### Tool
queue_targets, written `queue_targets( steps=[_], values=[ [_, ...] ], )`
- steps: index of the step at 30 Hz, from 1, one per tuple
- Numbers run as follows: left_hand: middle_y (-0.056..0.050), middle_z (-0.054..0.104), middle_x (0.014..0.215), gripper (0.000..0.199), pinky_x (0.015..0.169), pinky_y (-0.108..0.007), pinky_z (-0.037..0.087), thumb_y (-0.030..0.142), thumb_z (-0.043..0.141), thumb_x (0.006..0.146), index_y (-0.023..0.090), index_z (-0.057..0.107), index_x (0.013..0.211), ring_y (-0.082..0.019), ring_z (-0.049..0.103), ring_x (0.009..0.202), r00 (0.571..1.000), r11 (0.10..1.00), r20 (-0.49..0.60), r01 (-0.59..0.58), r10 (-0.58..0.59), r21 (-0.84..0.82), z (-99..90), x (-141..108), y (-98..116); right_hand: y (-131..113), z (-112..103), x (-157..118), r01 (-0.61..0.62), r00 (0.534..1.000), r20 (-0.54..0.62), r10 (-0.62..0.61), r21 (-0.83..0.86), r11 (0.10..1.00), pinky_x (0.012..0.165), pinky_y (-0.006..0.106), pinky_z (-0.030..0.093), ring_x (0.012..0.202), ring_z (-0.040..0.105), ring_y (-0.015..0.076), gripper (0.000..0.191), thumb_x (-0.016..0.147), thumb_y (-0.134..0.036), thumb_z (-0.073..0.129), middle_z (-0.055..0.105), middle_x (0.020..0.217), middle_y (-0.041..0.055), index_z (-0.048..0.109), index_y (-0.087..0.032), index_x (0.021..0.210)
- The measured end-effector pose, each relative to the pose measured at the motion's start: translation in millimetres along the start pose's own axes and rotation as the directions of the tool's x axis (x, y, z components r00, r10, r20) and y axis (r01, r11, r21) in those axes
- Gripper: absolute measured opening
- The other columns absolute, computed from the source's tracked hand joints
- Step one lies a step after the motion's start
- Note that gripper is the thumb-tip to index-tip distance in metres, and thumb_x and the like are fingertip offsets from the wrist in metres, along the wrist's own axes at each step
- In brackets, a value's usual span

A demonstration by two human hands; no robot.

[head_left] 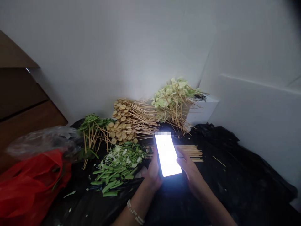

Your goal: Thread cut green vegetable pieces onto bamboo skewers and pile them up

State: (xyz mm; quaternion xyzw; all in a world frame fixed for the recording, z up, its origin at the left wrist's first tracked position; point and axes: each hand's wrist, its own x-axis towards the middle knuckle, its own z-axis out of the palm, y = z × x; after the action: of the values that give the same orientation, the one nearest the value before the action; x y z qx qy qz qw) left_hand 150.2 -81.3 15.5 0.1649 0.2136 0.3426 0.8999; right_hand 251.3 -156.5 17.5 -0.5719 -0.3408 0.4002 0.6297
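A phone point(168, 157) with a glaring white screen is held upright over the black plastic sheet point(230, 185). My left hand point(154, 171) grips its left edge, with a beaded bracelet on that wrist. On the right edge, my right hand point(189, 166) holds it too, thumb near the screen. Behind the phone lie bare wooden sticks point(194, 152). To the left is a heap of cut green vegetables point(119, 166) with white bits. Skewered round slices point(122, 128) are stacked behind it.
Skewered pale leafy pieces point(172, 91) stand at the back beside a white box point(202, 111). Skewered green pieces point(90, 122), a clear plastic bag point(44, 141) and a red bag point(33, 185) lie on the left. A wall rises behind.
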Motion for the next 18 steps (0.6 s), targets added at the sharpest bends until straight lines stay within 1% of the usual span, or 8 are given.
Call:
queue_targets(
  steps=[2,3,7,11,18],
  values=[
    [-0.018,0.068,0.111,0.058,0.091,-0.038,0.048,0.05,0.041,0.092,0.006,0.056,0.126,-0.028,0.064,0.102,1.0,1.0,-0.005,-0.008,0.008,0.012,1.5,-4,4,-4,-1,3,-0.002,0.999,0.045,0.001,0.038,0.999,0.096,0.044,0.044,0.116,0.056,0.0289,0.062,0.077,-0.049,0.061,0.061,0.125,0.01,0.049,-0.022,0.131],
    [-0.018,0.068,0.111,0.057,0.09,-0.038,0.048,0.049,0.042,0.092,0.005,0.057,0.125,-0.028,0.064,0.102,1.0,1.0,-0.004,-0.015,0.015,0.018,3.1,-6,5,-4,-1,4,0.001,0.999,0.049,-0.003,0.04,0.999,0.095,0.043,0.045,0.115,0.056,0.0287,0.06,0.075,-0.046,0.063,0.061,0.125,0.0093,0.051,-0.022,0.128],
    [-0.018,0.069,0.109,0.056,0.089,-0.037,0.048,0.049,0.039,0.093,0.004,0.06,0.12,-0.028,0.064,0.102,0.999,0.999,0.024,-0.025,0.025,0.031,9.6,-11,9,-3,3,6,0.004,0.999,0.041,-0.005,0.024,1.0,0.089,0.04,0.049,0.109,0.061,0.0271,0.058,0.073,-0.036,0.065,0.063,0.122,0.0092,0.05,-0.022,0.126],
    [-0.018,0.069,0.108,0.055,0.089,-0.036,0.049,0.048,0.038,0.093,0.004,0.061,0.118,-0.028,0.064,0.101,0.999,0.998,0.033,-0.041,0.04,0.044,12.1,-14,10,1,6,7,0.026,0.999,0.043,-0.028,0.033,0.999,0.087,0.039,0.051,0.106,0.063,0.0265,0.057,0.073,-0.033,0.063,0.064,0.121,0.0102,0.048,-0.021,0.126],
    [-0.017,0.07,0.105,0.054,0.088,-0.035,0.049,0.045,0.035,0.095,0.005,0.059,0.122,-0.027,0.065,0.101,0.998,0.998,0.057,-0.034,0.03,0.061,10.3,-17,10,2,4,6,0.058,0.996,0.073,-0.057,-0.014,0.998,0.089,0.039,0.05,0.111,0.06,0.0264,0.052,0.076,-0.029,0.061,0.062,0.124,0.0106,0.048,-0.021,0.126]
  ],
)
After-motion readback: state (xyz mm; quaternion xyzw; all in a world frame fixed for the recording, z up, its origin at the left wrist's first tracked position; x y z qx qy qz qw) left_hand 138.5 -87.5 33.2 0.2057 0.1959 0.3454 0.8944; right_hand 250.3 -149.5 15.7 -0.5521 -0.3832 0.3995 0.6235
